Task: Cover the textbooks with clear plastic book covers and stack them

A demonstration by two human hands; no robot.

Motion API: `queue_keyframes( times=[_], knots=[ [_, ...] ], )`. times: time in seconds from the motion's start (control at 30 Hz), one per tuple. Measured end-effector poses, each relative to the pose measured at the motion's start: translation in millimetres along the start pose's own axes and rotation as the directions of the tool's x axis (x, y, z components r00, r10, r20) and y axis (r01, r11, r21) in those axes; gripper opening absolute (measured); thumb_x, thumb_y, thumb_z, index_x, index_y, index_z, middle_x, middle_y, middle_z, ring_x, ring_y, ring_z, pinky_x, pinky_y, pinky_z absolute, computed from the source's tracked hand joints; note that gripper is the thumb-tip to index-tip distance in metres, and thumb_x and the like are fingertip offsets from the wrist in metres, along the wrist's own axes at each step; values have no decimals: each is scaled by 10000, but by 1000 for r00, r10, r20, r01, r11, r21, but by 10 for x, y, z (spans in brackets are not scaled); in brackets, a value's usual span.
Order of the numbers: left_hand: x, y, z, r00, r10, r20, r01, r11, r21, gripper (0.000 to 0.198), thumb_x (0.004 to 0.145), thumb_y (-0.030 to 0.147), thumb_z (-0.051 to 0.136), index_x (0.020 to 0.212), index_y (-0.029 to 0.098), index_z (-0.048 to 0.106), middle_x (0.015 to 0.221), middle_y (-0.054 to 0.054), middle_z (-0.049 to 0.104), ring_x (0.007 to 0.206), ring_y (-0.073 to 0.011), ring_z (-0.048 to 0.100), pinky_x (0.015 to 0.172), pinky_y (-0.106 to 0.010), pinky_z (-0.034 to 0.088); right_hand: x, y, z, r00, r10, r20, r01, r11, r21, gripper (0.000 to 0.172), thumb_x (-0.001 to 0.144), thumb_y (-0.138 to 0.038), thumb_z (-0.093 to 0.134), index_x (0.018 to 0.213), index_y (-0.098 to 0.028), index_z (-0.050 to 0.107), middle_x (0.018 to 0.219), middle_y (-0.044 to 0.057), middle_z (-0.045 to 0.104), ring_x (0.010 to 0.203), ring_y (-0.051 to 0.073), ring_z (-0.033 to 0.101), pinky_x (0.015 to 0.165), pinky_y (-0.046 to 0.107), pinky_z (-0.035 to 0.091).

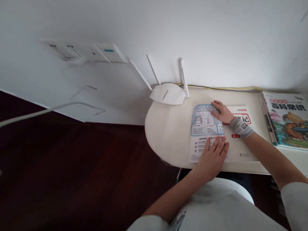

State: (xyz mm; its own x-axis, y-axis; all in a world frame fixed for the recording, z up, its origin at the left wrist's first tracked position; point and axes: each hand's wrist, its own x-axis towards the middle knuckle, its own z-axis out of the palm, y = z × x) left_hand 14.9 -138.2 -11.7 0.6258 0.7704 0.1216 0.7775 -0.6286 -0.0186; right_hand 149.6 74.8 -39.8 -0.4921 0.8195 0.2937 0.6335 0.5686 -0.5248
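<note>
A booklet (pixel 202 140) lies open on the white table (pixel 169 128). Its left page is blue and white with printed text, and its right page (pixel 239 148) is white with a red-framed title partly covered by my right wrist. My left hand (pixel 214 155) rests flat on the lower part of the booklet near the fold, fingers stretched out. Across the upper part of the fold lies my right hand (pixel 221 113), fingers extended and slightly apart. A grey band (pixel 241 127) wraps the right wrist. Neither hand grips anything.
A white router (pixel 168 94) with upright antennas stands against the wall at the back. Yellow and black cables (pixel 218 89) run along the wall. On the right lies a stack of books (pixel 293 120). Wall sockets (pixel 86 52) and a pale bent rod (pixel 55 108) are at left.
</note>
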Motion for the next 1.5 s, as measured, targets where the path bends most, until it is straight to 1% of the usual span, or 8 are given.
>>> queue_keyframes(
  times=[0.23, 0.37, 0.57, 0.67, 0.9, 1.1, 1.2, 1.5],
  knots=[
    [-14, 111, 93, 996, -55, -73, 58, 997, 44, 476, 907, 203, 291, 1370, 114, 357, 1483, -143, 278, 1352, -308, 251, 1041, -564, 253, -39, -17, 15, 998, -66, 20, 66, 998, -8, 561, 803, -521, 474, 1223, -163, 570, 1343, 149, 452, 1219, 293, 457, 1045, 467, 342],
    [-52, 80, 75, 994, -60, -91, 65, 996, 56, 480, 899, 200, 304, 1367, 113, 363, 1487, -144, 266, 1355, -317, 241, 1029, -581, 262, -65, -71, 6, 998, -60, 18, 61, 997, -51, 669, 825, -602, 404, 1302, -143, 497, 1445, 163, 322, 1326, 308, 310, 1071, 489, 281],
    [-106, 48, 114, 994, -70, -81, 74, 996, 48, 504, 881, 182, 333, 1381, 123, 337, 1502, -149, 222, 1369, -310, 210, 1040, -579, 241, -98, -132, -19, 991, -59, 121, 72, 991, -110, 737, 801, -645, 418, 1370, -177, 409, 1503, 133, 201, 1378, 328, 162, 1067, 558, 216],
    [-107, 56, 146, 995, -74, -69, 76, 997, 20, 525, 872, 172, 341, 1393, 112, 310, 1506, -151, 206, 1379, -314, 174, 1047, -582, 221, -107, -143, -15, 989, -49, 142, 68, 989, -134, 679, 805, -601, 447, 1341, -184, 452, 1502, 122, 207, 1378, 332, 156, 1069, 561, 201],
    [-90, 71, 157, 994, -99, -46, 98, 995, -26, 552, 858, 129, 343, 1407, 140, 291, 1509, -131, 208, 1377, -316, 180, 1032, -588, 253, -101, -79, 17, 996, -54, 73, 62, 993, -103, 668, 799, -560, 473, 1327, -150, 474, 1486, 124, 254, 1368, 341, 190, 1070, 550, 239],
    [-199, -13, 71, 989, -132, -67, 133, 991, 8, 523, 862, 108, 305, 1383, 132, 348, 1492, -109, 262, 1366, -307, 225, 1030, -578, 279, -126, -199, -36, 973, -151, 176, 175, 976, -131, 707, 822, -636, 402, 1354, -172, 441, 1503, 108, 212, 1387, 316, 126, 1093, 511, 216],
    [-241, -41, 51, 988, -142, -67, 144, 990, 15, 521, 863, 119, 316, 1382, 136, 351, 1493, -113, 258, 1370, -301, 217, 1034, -577, 274, -139, -253, -53, 964, -149, 221, 190, 966, -176, 731, 819, -652, 398, 1380, -183, 400, 1510, 111, 180, 1390, 314, 107, 1092, 523, 194],
    [-214, 38, 155, 986, -160, -49, 161, 987, 13, 554, 852, 81, 303, 1406, 108, 290, 1491, -131, 247, 1359, -285, 254, 1026, -552, 307, -134, -246, -55, 953, -136, 269, 201, 951, -233, 694, 810, -615, 456, 1364, -198, 425, 1505, 107, 200, 1392, 302, 106, 1093, 528, 168]
  ],
)
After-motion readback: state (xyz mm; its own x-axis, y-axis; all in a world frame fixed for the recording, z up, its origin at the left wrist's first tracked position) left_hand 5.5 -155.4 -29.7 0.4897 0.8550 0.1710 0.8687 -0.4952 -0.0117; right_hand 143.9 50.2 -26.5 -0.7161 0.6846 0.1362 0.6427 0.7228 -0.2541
